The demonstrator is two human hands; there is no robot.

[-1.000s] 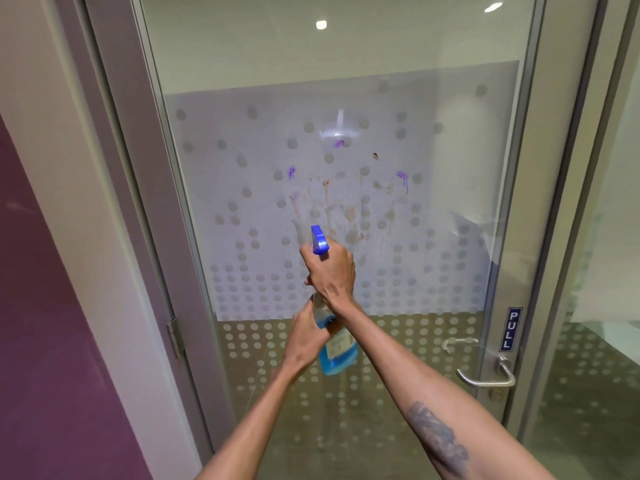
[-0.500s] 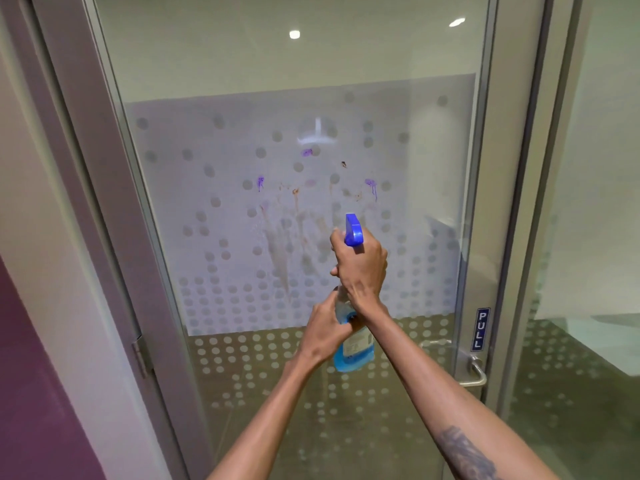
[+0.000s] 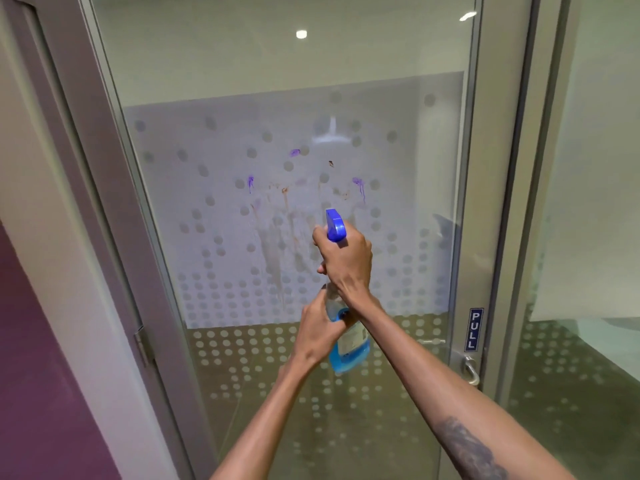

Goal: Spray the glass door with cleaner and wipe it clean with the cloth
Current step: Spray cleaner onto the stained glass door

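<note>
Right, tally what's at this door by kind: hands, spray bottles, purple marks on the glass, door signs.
Hands: 2 (left hand, right hand)
Bottles: 1 (spray bottle)
Stains: 3 (purple marks)
Signs: 1 (PULL sign)
Total: 7

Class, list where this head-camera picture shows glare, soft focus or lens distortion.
Head view: two ceiling lights make bright spots high in the glass door; the wide lens bows the door frame at left; spray bottle, left hand and right hand look sharp, evenly lit.
</note>
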